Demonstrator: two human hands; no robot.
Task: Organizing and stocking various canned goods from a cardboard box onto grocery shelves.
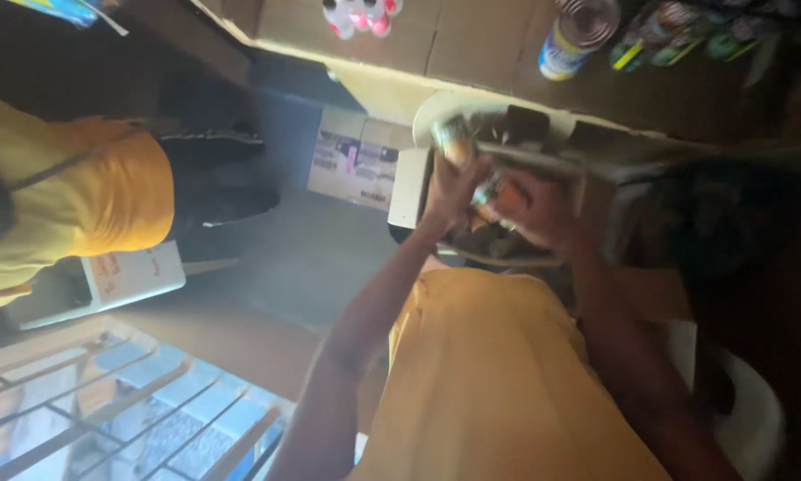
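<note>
The picture is blurred and tilted. Both my arms reach up from my yellow shirt to a dark open box (596,191). My left hand (454,183) is closed around a small round silvery object (449,134) at the box's left end. Just right of it, my right hand (534,209) curls around a small orange and silver item (496,191). The two hands touch each other. What lies inside the box is too blurred and dark to tell.
Another person in a yellow top (80,200) stands at the left. A cardboard carton (351,165) and a white box (409,187) lie beside my hands. A tin can (574,36) and pink-capped bottles (360,16) sit above. A window grille (133,410) is at the lower left.
</note>
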